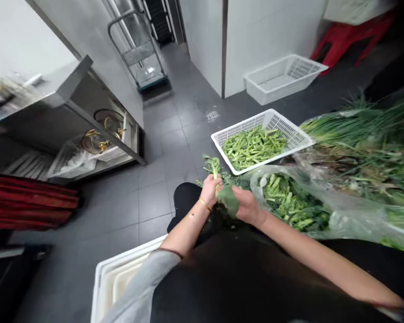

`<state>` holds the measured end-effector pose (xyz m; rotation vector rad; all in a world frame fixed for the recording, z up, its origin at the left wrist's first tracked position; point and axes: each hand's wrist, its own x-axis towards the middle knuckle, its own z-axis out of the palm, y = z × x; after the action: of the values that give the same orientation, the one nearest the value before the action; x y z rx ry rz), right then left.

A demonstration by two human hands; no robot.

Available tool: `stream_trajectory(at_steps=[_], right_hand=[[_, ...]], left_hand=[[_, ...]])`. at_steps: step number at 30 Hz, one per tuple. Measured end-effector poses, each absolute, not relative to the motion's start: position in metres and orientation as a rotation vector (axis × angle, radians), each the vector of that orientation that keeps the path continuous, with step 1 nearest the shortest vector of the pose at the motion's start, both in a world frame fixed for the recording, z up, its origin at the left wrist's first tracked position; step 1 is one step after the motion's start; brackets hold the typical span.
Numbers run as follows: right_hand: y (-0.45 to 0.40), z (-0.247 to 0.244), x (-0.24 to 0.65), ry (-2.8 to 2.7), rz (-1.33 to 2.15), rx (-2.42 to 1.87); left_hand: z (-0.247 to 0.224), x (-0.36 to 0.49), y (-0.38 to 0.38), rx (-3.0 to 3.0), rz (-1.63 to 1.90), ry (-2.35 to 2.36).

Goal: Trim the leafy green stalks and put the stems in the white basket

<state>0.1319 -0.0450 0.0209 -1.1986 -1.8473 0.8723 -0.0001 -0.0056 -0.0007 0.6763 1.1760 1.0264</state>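
A person's left hand (210, 190), a gold-coloured bracelet (205, 204) at its wrist, closes around a leafy green vegetable stalk (215, 168), whose top rises above the fist. The right hand (249, 206), just beside it, pinches a broad green leaf (229, 200) between thumb and fingers; whether the leaf is joined to the stalk cannot be told. Both hands meet over the person's dark-clad lap.

Just beyond them, a white slatted plastic basket (292, 128) on the floor holds a heap of trimmed green stems (254, 146). Near the right forearm, an open clear plastic bag (345, 220) is filled with more green stalks (291, 204), and long scallions (353, 128) spread beyond it. Behind the heaped basket, a second white basket (283, 95) stands along the wall near a red plastic stool (341, 40).

Across the grey tiled floor (156, 193), a platform trolley (138, 54) stands near the doorway, beyond a steel counter (103, 127) at left. A white plastic tub (101, 273) sits beside the person's left arm.
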Motion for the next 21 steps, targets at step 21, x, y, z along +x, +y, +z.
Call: stream_trajectory(at_steps=[21], right_hand=[[0.002, 0.015, 0.146, -1.824, 0.674, -1.656]], left_hand=[[-0.008, 0.016, -0.029, 0.904, 1.101, 1.145]])
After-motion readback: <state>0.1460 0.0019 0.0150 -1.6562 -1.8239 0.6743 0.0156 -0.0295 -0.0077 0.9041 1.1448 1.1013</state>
